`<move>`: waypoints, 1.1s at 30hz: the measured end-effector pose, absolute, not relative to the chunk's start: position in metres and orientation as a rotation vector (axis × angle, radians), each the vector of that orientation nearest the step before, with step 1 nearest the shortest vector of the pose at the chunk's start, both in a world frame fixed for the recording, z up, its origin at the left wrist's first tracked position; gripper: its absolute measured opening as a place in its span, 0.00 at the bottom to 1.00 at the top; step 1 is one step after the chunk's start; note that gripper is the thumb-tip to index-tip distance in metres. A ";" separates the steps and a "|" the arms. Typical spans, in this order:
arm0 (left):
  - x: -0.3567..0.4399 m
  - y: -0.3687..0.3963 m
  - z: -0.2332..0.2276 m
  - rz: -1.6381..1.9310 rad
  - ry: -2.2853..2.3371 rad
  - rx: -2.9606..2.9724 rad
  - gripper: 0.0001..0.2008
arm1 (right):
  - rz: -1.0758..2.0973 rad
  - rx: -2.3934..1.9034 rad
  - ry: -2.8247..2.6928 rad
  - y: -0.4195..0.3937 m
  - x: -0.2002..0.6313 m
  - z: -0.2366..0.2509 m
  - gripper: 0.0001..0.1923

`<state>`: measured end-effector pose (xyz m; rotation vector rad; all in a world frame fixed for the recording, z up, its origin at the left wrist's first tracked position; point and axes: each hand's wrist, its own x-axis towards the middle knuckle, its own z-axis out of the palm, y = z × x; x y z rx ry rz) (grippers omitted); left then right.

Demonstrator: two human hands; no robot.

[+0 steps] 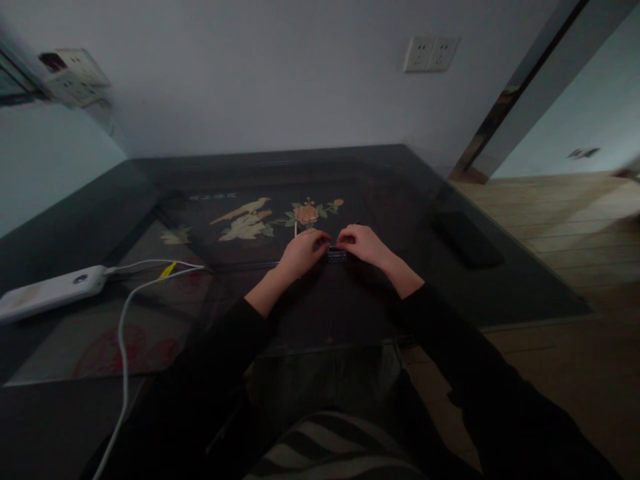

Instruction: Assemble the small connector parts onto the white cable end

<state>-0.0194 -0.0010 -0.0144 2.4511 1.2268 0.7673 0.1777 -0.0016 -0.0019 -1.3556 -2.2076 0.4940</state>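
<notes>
Close together over the dark glass-topped table [320,307], my left hand [304,251] and my right hand [365,244] have their fingers curled in a pinch. At their fingertips is a small dark rectangular object [337,255] with pale lines on its near face; its kind is too dim to tell. Whatever is pinched at its upper edge is hidden by the fingers. Just behind my left hand a thin white stick-like thing [295,229] shows, partly covered. A small dark tip [358,223] pokes up behind my right hand.
A white power bank [53,293] with a white cable [123,333] and yellow tag [168,270] lies at the left. On the right rests a dark flat phone-like slab [467,239]. A bird-and-flower picture [245,227] shows in the tabletop. Wall sockets [431,54] are behind.
</notes>
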 end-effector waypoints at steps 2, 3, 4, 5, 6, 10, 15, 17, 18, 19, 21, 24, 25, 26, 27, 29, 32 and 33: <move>-0.020 0.001 -0.018 0.726 1.200 2.448 0.11 | 0.462 -1.365 -2.244 -0.002 0.177 -0.002 0.02; -0.020 0.001 -0.019 0.706 1.184 2.456 0.11 | 0.453 -1.371 -2.257 -0.002 0.177 -0.002 0.02; -0.019 0.002 -0.020 0.687 1.168 2.469 0.12 | 0.448 -1.376 -2.265 -0.002 0.177 -0.002 0.03; -0.019 0.002 -0.021 0.667 1.153 2.485 0.14 | 0.446 -1.380 -2.269 -0.002 0.177 -0.002 0.03; -0.019 0.002 -0.021 0.647 1.141 2.501 0.15 | 0.446 -1.383 -2.269 -0.002 0.177 -0.002 0.03; -0.018 0.001 -0.022 0.575 1.140 2.534 0.24 | 0.440 -1.390 -2.275 -0.001 0.177 -0.004 0.03; -0.016 -0.001 -0.022 0.558 1.178 2.533 0.23 | 0.427 -1.404 -2.277 -0.001 0.175 -0.006 0.03; -0.016 -0.001 -0.022 0.563 1.184 2.530 0.22 | 0.427 -1.407 -2.285 -0.002 0.174 -0.006 0.03; -0.016 -0.001 -0.022 0.563 1.185 2.529 0.22 | 0.427 -1.405 -2.291 -0.002 0.174 -0.006 0.03; -0.016 -0.001 -0.022 0.561 1.187 2.527 0.21 | 0.427 -1.403 -2.297 -0.002 0.174 -0.006 0.03; -0.015 -0.002 -0.021 0.553 1.186 2.526 0.21 | 0.425 -1.402 -2.301 -0.002 0.173 -0.007 0.03; -0.015 -0.002 -0.019 0.552 1.182 2.531 0.21 | 0.424 -1.405 -2.287 -0.003 0.172 -0.007 0.03; -0.015 -0.003 -0.019 0.554 1.181 2.532 0.21 | 0.428 -1.405 -2.278 -0.004 0.172 -0.007 0.02; -0.015 -0.003 -0.018 0.557 1.181 2.531 0.21 | 0.434 -1.406 -2.268 -0.004 0.172 -0.007 0.02; -0.015 -0.003 -0.018 0.559 1.180 2.529 0.21 | 0.442 -1.409 -2.259 -0.004 0.172 -0.007 0.02; -0.015 -0.003 -0.018 0.561 1.177 2.526 0.20 | 0.451 -1.413 -2.247 -0.005 0.172 -0.007 0.02; -0.016 -0.003 -0.019 0.567 1.178 2.524 0.20 | 0.439 -1.409 -2.227 -0.005 0.175 -0.004 0.02; -0.016 -0.003 -0.020 0.572 1.176 2.520 0.20 | 0.432 -1.407 -2.215 -0.005 0.176 -0.002 0.02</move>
